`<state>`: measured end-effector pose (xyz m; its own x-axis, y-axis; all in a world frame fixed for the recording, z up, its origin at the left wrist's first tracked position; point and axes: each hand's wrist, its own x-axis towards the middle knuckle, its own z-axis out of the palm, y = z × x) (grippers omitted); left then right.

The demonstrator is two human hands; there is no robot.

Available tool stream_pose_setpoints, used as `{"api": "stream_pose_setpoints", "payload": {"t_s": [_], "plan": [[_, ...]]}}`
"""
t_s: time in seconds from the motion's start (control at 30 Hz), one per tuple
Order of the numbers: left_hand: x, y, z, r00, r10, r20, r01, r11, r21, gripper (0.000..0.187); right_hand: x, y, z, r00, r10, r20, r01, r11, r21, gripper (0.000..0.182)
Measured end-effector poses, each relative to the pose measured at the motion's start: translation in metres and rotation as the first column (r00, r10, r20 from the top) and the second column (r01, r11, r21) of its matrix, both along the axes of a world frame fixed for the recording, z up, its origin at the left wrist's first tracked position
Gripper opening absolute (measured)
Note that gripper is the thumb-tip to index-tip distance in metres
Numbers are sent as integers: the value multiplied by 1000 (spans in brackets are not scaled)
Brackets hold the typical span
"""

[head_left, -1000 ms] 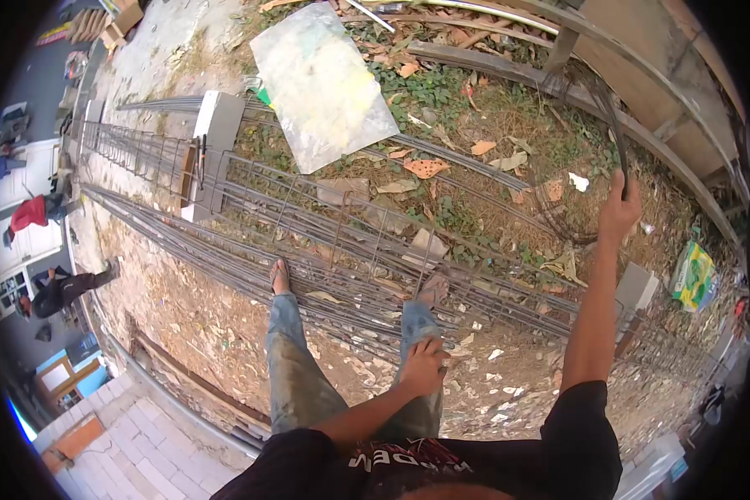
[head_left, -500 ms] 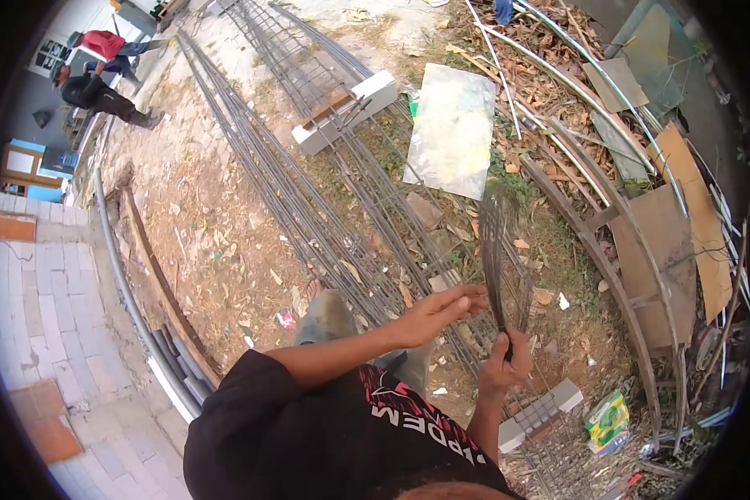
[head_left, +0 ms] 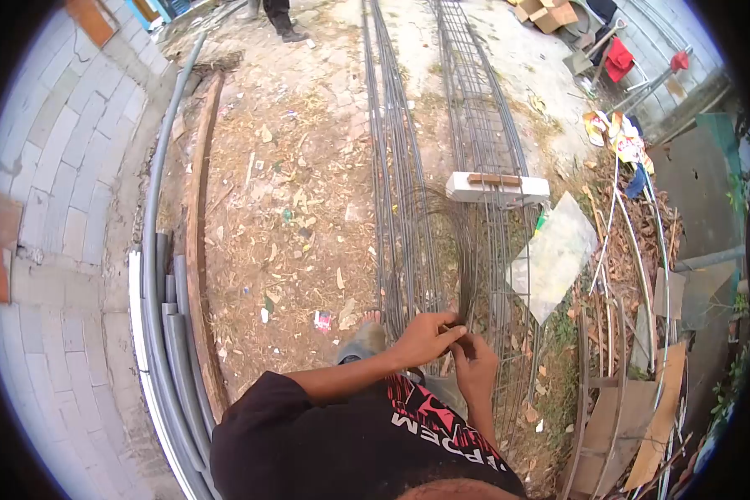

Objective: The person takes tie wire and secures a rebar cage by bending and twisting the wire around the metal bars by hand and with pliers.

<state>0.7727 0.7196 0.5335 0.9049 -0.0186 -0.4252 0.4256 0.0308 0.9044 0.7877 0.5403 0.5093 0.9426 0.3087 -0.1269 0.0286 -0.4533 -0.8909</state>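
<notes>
A bundle of thin tie wire (head_left: 467, 267) stands up from my hands, its loose ends fanning and curling over at the top. My right hand (head_left: 477, 363) is closed around the lower end of the bundle. My left hand (head_left: 429, 340) meets it there, its fingers pinched on the wires near the base. Fingers partly hide the gripped end. Just beyond my hands, long steel rebars (head_left: 398, 167) and a tied rebar cage (head_left: 475, 92) run away along the ground. A white block (head_left: 458, 187) with a brown strip on it lies crosswise at the cage.
Grey pipes (head_left: 177, 354) and a wooden beam (head_left: 197, 225) lie along the block wall (head_left: 50, 183) at left. To the right are a pale sheet (head_left: 554, 258), curved strips and boards (head_left: 658, 417). A person's legs (head_left: 282, 18) show at the far end.
My left hand, open beside the wires before, has closed on them next to my right hand. The view has swung, and the wire bundle now points up the frame.
</notes>
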Motion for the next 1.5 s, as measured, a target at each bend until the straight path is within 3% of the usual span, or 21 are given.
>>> {"api": "stream_pose_setpoints", "payload": {"t_s": [0.1, 0.17, 0.2, 0.37, 0.5, 0.6, 0.67, 0.77, 0.9, 1.0, 1.07, 1.2, 1.27, 1.37, 1.5], "plan": [[-10, 57, -39, 909, 104, 404, -214, 948, 236, 27, 14, 65, 8, 992, 124, -21, -125, 992, -24, 16], [-10, 90, -14, 955, 150, 254, -181, 978, 105, 27, 19, 95, 31, 978, 198, -62, -204, 970, -130, 16], [-8, 102, -7, 973, 154, 174, -163, 986, 34, 27, 24, 105, 26, 971, 240, -20, -240, 966, -94, 17], [17, 130, -35, 953, 255, 163, -245, 966, -77, 28, 59, 142, 13, 936, 348, 45, -346, 936, -61, 19], [53, 146, -55, 954, 248, 169, -225, 963, -147, 29, 86, 157, 18, 962, 273, -9, -273, 962, -7, 17], [93, 166, -63, 962, 172, 212, -174, 985, -10, 31, 121, 162, -5, 975, 209, -71, -206, 977, 52, 16], [124, 175, -59, 963, 189, 191, -186, 982, -34, 27, 154, 172, -9, 967, 226, -117, -217, 972, 88, 17], [154, 183, -40, 973, 173, 152, -174, 985, -8, 26, 201, 192, 13, 950, 310, 40, -311, 950, 33, 14], [199, 205, 3, 971, 144, 192, -181, 965, 191, 30, 251, 212, 34, 932, 361, 11, -361, 932, 13, 15], [223, 216, 6, 965, 212, 157, -211, 977, -22, 32, 281, 223, 46, 922, 386, -24, -385, 922, 27, 15], [235, 221, 0, 959, 222, 174, -216, 975, -54, 32, 297, 229, 55, 911, 412, 11, -412, 911, -9, 15], [260, 233, -8, 993, 89, 76, -75, 983, -166, 31, 313, 235, 58, 910, 375, 176, -366, 927, -78, 13], [277, 241, -12, 996, -13, 84, 21, 995, -98, 27, 317, 238, 60, 906, 329, 267, -308, 944, -117, 13], [299, 248, -19, 991, -105, 89, 114, 988, -106, 25, 319, 242, 60, 945, 220, 243, -196, 973, -121, 11], [333, 268, -12, 975, -200, 93, 215, 958, -190, 27, 316, 262, 51, 992, -63, 113, 64, 998, -5, 9]]}}
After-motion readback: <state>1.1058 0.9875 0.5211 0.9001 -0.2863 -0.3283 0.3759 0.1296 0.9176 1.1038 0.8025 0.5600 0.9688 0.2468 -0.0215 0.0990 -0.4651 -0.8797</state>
